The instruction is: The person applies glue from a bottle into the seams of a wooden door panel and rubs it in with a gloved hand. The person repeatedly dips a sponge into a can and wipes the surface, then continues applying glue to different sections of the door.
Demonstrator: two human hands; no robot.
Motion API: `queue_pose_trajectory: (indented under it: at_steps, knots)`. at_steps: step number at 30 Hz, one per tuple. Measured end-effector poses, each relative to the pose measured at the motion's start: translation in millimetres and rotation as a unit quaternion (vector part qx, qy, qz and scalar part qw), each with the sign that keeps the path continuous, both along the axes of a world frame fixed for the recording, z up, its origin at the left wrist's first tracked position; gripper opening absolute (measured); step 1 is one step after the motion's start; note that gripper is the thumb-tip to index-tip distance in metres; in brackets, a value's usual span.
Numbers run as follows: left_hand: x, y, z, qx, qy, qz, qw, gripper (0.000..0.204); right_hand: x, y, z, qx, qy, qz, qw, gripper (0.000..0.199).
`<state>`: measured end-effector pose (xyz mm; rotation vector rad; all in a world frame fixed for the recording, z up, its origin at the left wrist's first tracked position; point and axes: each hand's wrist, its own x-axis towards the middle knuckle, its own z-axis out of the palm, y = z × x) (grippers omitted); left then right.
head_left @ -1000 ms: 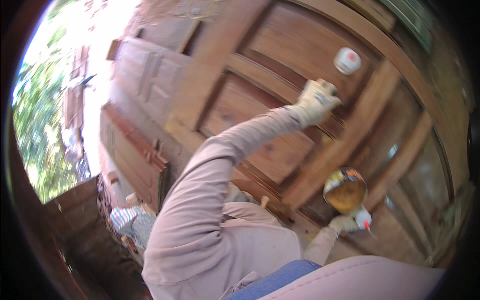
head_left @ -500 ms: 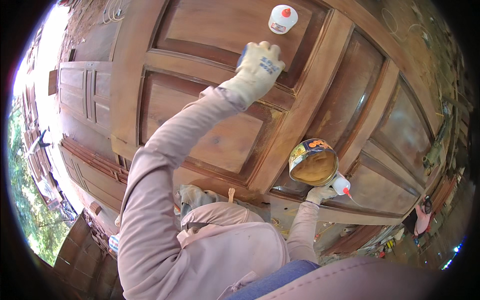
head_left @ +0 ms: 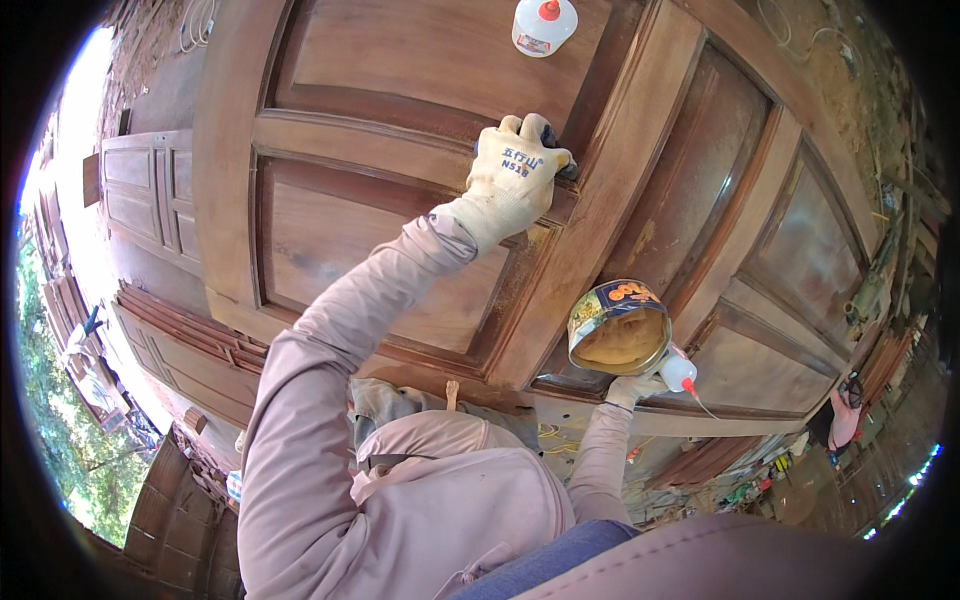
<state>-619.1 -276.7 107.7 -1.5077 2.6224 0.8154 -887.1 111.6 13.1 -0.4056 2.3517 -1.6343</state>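
My left hand [head_left: 512, 172], in a cream glove with dark blue on its fingertips, is over a crossbar of the brown panelled door [head_left: 420, 50]. Its fingers are curled in; whatever they grip is hidden. Low on the right, my gloved right hand [head_left: 633, 389] is closed under an open round tin [head_left: 619, 297] of tan paste, tilted with its mouth toward me. Against that hand and the tin sits a white squeeze bottle [head_left: 676, 369] with a red nozzle. Another white bottle [head_left: 543, 32] with a red cap stands on the door's far panel.
Another panelled door [head_left: 135, 165] and stacked wooden boards [head_left: 190, 335] are on the left. A grey cloth [head_left: 385, 400] lies by the door's near edge. At the far right, a person in a pink top [head_left: 846, 415] is amid timber and clutter.
My left hand has moved nearer along the door, away from the standing bottle. The view has shifted slightly; my right hand still has the tin and squeeze bottle with it.
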Motion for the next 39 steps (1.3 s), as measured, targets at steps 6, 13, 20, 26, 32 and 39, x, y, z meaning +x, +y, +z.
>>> queue_pose_trajectory:
  at_steps: [6,13,20,26,32,39]
  knots:
    - [-2.3,-9.1,-1.0,-0.041,-0.016,-0.083,0.996,0.033,2.9,-0.3,7.2,0.008,-0.008,-0.009,1.000,0.047]
    - [12.4,-21.0,17.3,-0.105,-0.212,-0.168,0.957,0.033,7.2,-6.5,7.3,0.029,-0.016,-0.018,0.999,0.041]
    - [29.8,37.3,17.0,-0.178,-0.012,-0.054,0.983,0.063,21.1,-23.9,20.4,0.056,-0.020,-0.048,0.997,0.034]
    - [30.9,103.1,-18.5,-0.069,-0.078,-0.129,0.986,0.087,16.9,-26.2,20.2,0.038,0.021,0.004,0.999,0.036]
    - [58.1,115.7,4.8,-0.087,-0.213,0.043,0.972,0.084,27.8,-50.6,35.4,0.020,0.069,-0.016,0.997,0.038]
    - [20.4,148.3,-11.7,-0.130,0.030,0.014,0.991,0.063,22.2,-51.3,32.5,-0.005,0.085,-0.006,0.996,0.033]
